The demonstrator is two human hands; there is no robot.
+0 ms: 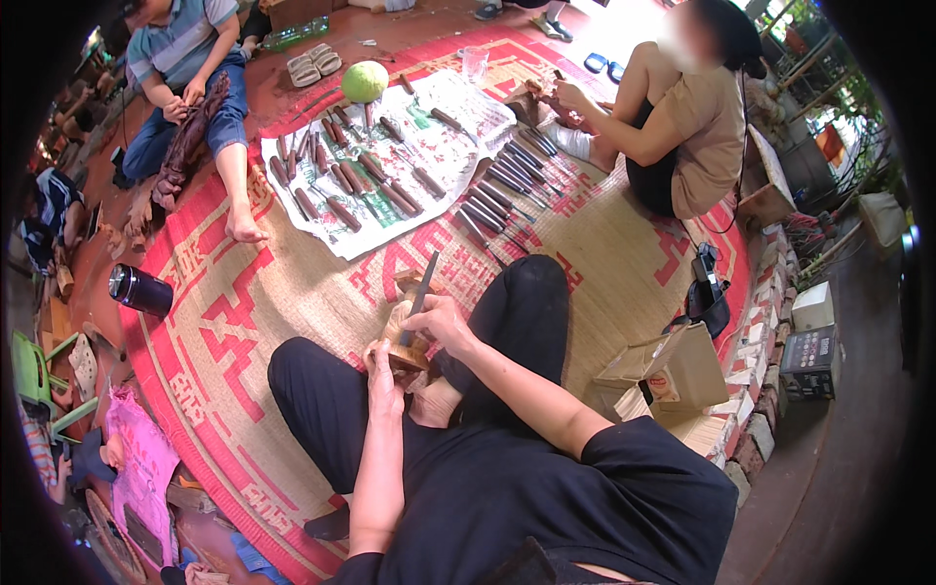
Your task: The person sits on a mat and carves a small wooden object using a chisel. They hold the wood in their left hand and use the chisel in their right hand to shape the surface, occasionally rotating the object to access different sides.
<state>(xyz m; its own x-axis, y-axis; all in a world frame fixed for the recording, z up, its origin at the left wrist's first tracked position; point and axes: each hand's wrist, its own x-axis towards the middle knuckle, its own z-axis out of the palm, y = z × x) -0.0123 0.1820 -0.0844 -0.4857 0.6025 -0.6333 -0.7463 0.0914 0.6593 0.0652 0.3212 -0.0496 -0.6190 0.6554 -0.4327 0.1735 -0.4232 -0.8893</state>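
I sit cross-legged on a woven mat with a small light-brown wood carving (pixel 397 323) between my knees. Its base is gripped from below by my left hand (pixel 383 378), fingers closed against its edge. My right hand (pixel 441 323) is wrapped round a long, narrow, dark file (pixel 425 277), which lies against the carving with its far end pointing up and away from me. The handle end of the file is hidden by my fingers. Part of the carving's far side shows beyond the tool.
White printed sheets (pixel 341 242) ahead bear several wooden-handled carving tools (pixel 343 212); dark-handled ones (pixel 490 198) lie beside them. A green round fruit (pixel 365 82), a glass (pixel 475 63), a black canister (pixel 141 290) and a cardboard box (pixel 673 375) stand around. Two people sit opposite, handling dark wood pieces.
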